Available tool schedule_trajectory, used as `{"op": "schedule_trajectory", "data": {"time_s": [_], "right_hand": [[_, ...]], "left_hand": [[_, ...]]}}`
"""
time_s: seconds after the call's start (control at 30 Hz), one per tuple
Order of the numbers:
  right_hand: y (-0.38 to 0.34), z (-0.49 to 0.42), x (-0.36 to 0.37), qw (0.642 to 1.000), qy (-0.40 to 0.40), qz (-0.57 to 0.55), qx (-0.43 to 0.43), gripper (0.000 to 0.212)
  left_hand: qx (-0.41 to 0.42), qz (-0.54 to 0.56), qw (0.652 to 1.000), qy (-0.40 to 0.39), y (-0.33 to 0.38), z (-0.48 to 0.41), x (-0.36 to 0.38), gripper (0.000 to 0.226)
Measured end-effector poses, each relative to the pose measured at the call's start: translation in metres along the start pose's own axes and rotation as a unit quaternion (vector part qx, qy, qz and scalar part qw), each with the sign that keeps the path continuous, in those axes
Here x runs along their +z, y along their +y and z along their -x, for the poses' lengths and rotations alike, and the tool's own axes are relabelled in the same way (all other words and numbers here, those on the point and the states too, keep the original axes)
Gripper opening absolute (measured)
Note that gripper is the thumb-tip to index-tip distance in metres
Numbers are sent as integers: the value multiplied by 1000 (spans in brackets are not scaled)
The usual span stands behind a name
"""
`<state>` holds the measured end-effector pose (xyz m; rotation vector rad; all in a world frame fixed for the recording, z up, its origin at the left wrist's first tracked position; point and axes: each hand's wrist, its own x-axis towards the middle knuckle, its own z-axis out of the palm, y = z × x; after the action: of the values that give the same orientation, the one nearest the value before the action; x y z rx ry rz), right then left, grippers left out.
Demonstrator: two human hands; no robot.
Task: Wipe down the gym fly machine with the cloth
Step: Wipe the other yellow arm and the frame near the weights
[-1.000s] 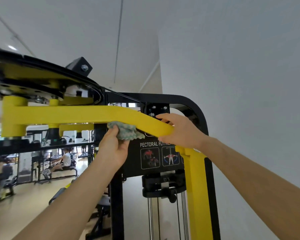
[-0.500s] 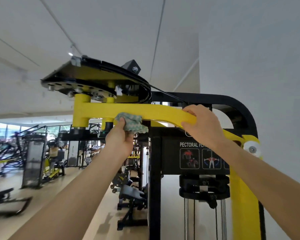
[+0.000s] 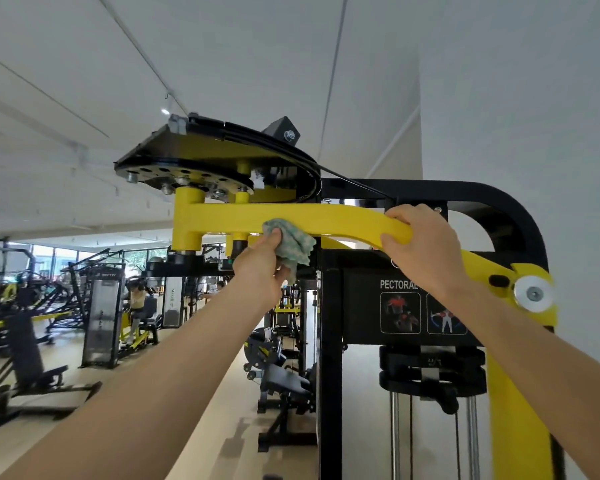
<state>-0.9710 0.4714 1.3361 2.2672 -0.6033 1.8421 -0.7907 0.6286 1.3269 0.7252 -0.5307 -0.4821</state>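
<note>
The fly machine's yellow upper arm point(image 3: 229, 218) runs across the middle of the head view, under a black cam plate point(image 3: 201, 157). My left hand point(image 3: 258, 268) grips a crumpled green-and-white cloth point(image 3: 290, 242) and presses it against the underside of that arm. My right hand point(image 3: 421, 249) is curled over the arm further right, where it bends down toward the white pivot cap point(image 3: 533, 293). The black frame point(image 3: 329, 341) and a placard point(image 3: 400, 311) reading PECTORAL sit behind my hands.
A white wall point(image 3: 534, 116) stands close on the right. The weight stack top and guide rods point(image 3: 430, 382) hang below the placard. Other gym machines point(image 3: 101, 313) and people fill the floor at left, with an open aisle between.
The view has swung left, so the machine sits further right in frame. The left hand with the cloth has stayed under the yellow arm, and the right hand keeps its hold.
</note>
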Motion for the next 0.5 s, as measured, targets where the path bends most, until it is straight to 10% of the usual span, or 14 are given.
{"op": "schedule_trajectory", "data": {"time_s": [0.5], "right_hand": [[16,-2,-29,989,-132,2,-68,63]], "left_hand": [[302,-198,933,7,-89,11,64,16]]}}
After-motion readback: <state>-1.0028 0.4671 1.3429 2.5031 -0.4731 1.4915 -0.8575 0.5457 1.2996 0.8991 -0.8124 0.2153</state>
